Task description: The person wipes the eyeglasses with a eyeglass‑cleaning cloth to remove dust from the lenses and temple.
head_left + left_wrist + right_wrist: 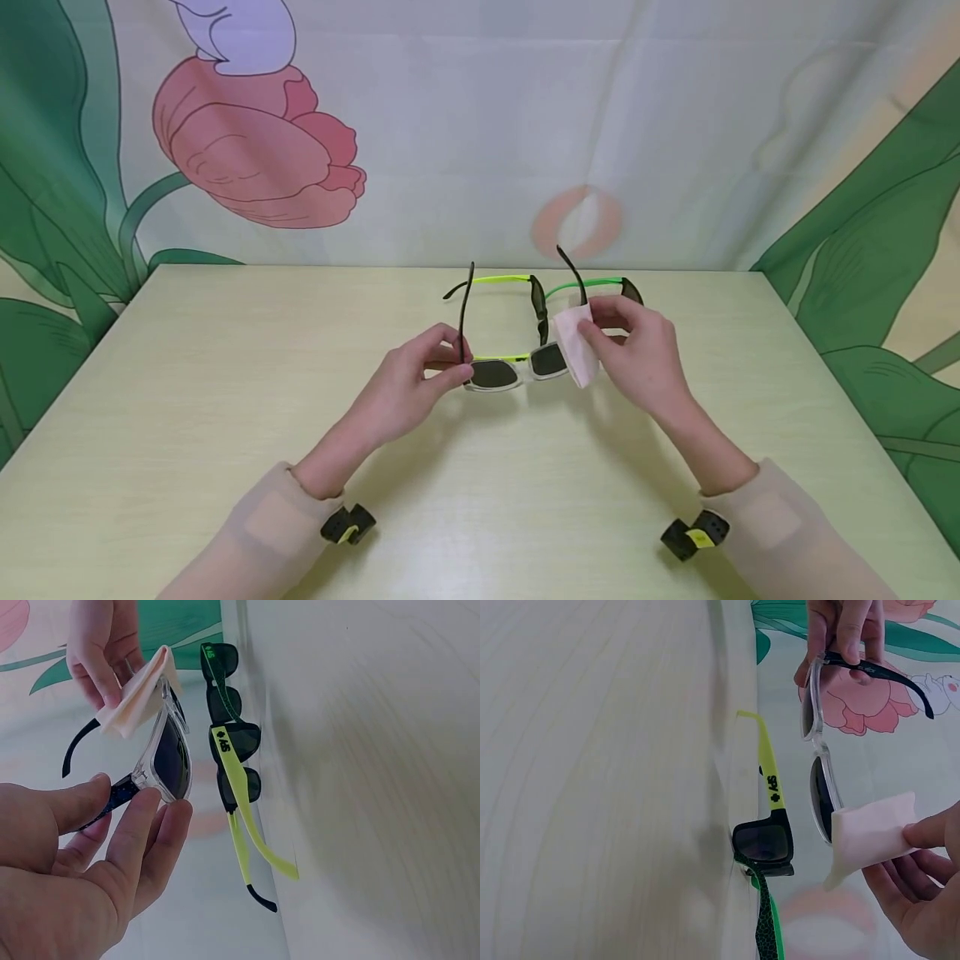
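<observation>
A pair of clear-framed sunglasses (494, 375) with dark lenses and black temples is held up over the table. My left hand (408, 379) pinches it at the hinge and temple on the left side; thumb and fingers close round that corner in the left wrist view. In my right hand (637, 354) a folded pale pink cloth (576, 346) is pinched between thumb and fingers. This cloth (874, 832) wraps the right end of the frame and covers part of the lens there. The right hinge is hidden behind it.
Behind the held pair, sunglasses with yellow temples (238, 780) and a pair with green temples (219, 682) lie side by side on the light wooden table (187, 400). A curtain (450, 125) printed with flowers and leaves hangs at the table's back edge.
</observation>
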Available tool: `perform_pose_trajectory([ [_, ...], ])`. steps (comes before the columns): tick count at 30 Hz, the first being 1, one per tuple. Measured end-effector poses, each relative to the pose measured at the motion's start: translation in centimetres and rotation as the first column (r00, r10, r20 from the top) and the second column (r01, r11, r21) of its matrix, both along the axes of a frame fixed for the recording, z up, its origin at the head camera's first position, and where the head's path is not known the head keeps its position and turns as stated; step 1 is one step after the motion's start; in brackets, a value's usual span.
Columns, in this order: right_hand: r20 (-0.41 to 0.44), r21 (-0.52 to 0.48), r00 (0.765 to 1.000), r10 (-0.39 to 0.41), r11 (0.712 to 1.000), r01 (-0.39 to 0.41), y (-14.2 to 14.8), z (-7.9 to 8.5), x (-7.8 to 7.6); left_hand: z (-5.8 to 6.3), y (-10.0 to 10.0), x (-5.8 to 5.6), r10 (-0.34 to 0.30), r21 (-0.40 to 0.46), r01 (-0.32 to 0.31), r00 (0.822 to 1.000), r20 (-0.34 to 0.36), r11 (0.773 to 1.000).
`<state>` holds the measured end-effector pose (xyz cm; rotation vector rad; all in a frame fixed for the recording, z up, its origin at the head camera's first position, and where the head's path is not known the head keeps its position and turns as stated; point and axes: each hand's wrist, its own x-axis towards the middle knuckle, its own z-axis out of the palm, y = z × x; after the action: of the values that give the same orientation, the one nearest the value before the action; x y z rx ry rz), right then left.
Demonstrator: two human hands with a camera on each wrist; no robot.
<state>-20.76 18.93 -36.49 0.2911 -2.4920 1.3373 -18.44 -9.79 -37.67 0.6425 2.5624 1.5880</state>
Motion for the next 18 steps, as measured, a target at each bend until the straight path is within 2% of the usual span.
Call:
perform_pose_trajectory([
  [4, 0.079, 0.009, 0.997, 0.023, 1.0, -0.024, 0.21, 0.15, -0.04, 0.03, -0.19, -0.15, 0.007, -0.008, -0.007, 1.0, 0.014, 1.0],
  [8, 0.143, 0.006, 0.988, 0.056, 0.998, -0.058, 0.46, 0.11, -0.13, 0.14, -0.43, -0.34, 0.035, -0.013, -0.034, 0.997, 0.062, 0.999],
  [13, 0.179, -0.012, 0.98, 0.084, 0.996, -0.083, 0.65, 0.12, -0.07, 0.24, -0.58, -0.59, 0.065, 0.003, -0.066, 0.99, 0.123, 0.998],
  [18, 0.18, -0.019, 0.979, 0.096, 0.995, -0.094, 0.69, 0.12, -0.01, 0.11, -0.53, -0.78, 0.077, 0.021, -0.081, 0.988, 0.136, 0.997],
])
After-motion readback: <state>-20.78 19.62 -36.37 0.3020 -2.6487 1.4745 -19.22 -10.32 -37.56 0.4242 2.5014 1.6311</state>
